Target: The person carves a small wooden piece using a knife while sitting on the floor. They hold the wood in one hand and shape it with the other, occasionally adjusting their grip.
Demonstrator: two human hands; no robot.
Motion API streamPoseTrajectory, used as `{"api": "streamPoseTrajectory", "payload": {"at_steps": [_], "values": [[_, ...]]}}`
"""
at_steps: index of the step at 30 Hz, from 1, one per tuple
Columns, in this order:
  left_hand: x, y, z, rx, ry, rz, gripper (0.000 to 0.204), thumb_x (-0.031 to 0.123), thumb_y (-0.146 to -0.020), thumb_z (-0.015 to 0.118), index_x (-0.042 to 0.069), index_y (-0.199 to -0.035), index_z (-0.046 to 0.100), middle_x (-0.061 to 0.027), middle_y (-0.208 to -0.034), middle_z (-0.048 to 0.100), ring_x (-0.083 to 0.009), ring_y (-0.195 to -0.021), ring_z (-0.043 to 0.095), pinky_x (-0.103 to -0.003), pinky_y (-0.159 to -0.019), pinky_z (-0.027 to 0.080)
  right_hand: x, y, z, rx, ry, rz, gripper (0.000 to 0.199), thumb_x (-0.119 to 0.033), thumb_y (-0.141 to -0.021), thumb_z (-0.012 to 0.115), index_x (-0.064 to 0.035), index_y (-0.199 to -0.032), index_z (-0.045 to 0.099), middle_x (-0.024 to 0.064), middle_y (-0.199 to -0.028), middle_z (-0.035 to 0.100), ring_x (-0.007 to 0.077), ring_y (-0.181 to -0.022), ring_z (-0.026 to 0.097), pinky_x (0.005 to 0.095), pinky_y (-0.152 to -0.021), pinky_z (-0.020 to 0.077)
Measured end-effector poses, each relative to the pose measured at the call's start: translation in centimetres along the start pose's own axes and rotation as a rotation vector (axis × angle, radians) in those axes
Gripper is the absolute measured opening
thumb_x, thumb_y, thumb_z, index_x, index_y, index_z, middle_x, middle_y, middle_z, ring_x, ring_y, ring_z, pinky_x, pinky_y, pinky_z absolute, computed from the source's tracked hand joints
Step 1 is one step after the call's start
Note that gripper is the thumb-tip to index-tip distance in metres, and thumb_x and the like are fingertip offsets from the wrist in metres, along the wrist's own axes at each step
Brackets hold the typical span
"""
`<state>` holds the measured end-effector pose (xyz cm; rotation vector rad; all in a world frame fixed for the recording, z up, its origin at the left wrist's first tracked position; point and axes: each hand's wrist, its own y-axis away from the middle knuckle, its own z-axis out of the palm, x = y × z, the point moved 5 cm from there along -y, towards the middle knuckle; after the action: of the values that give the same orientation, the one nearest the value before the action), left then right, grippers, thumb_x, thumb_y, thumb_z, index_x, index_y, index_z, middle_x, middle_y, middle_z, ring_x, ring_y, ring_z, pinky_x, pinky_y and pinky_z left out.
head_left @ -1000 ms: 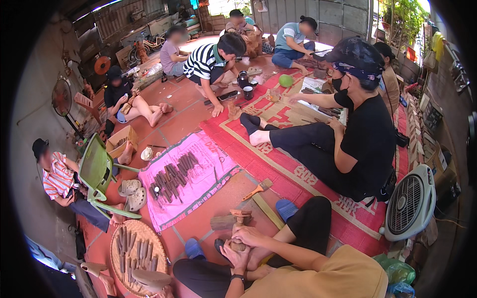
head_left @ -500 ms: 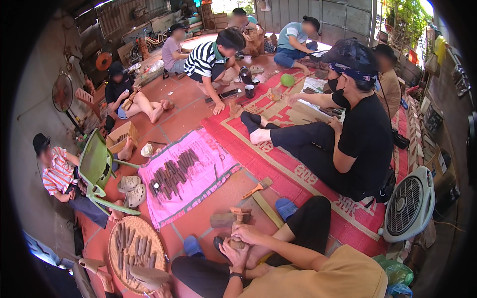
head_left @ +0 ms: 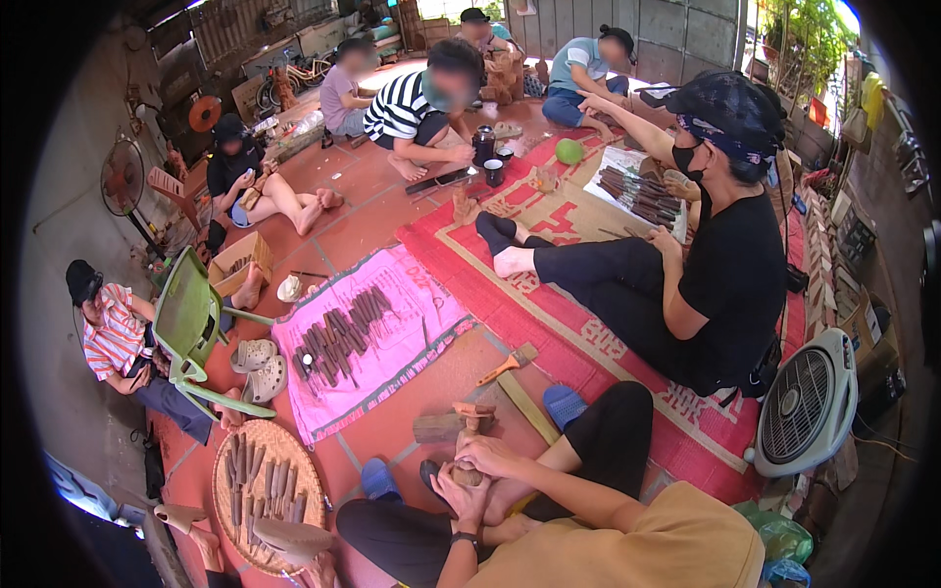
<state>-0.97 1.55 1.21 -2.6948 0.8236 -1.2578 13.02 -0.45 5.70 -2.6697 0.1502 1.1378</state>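
My left hand [head_left: 465, 495], with a dark band on its wrist, curls round a rounded brown piece of wood [head_left: 470, 477] low between my bent legs. Pressed against the top of that piece is my right hand [head_left: 490, 457], its fingers closed; whether it also holds a small tool cannot be made out. Just beyond my fingers stands a reddish-brown wooden shape [head_left: 474, 416] with a flared top, and I cannot tell if it joins the held piece. A rough wood block [head_left: 438, 428] lies beside it on the tiles.
A pink cloth [head_left: 410, 306] bears rows of dark-handled tools. More fill a round woven tray [head_left: 316, 490] at left. A brush [head_left: 510, 364], a wood strip [head_left: 527, 410] and blue slippers [head_left: 379, 479] lie close by. A co-worker in black [head_left: 730, 255] sits on the red mat [head_left: 588, 323].
My hands stay on the wood with a slight shift. The co-worker in black now stretches an arm forward. The person in stripes has lifted a hand off the floor toward the cups.
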Motion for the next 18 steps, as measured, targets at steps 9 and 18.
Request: {"api": "streamPoseTrajectory", "payload": {"at_steps": [9, 18], "values": [[0.65, -0.12, -0.51, -0.038, 0.017, -0.049, 0.09, 0.042, -0.06, 0.09, 0.001, -0.127, 0.047, -0.0159, -0.127, 0.053, -0.0338, -0.133, 0.041, -0.051, -0.121, 0.016, -0.21, 0.03, -0.27, -0.006, -0.024, 0.008, 0.017, -0.014, -0.088, 0.065, -0.0092, -0.1, 0.076, 0.0094, -0.101, 0.068, 0.0286, -0.097, 0.067, 0.0399, -0.081, 0.0542], [0.52, -0.19, -0.39, -0.042, 0.001, -0.051, 0.092, 0.041, -0.06, 0.09, 0.001, -0.13, 0.046, -0.0166, -0.13, 0.052, -0.0343, -0.135, 0.039, -0.051, -0.122, 0.016, -0.3, -0.2, -0.29, -0.045, -0.012, 0.027, 0.018, -0.013, -0.088, 0.064, -0.009, -0.101, 0.076, 0.0095, -0.102, 0.068, 0.0282, -0.099, 0.067, 0.0393, -0.083, 0.0542]]}}
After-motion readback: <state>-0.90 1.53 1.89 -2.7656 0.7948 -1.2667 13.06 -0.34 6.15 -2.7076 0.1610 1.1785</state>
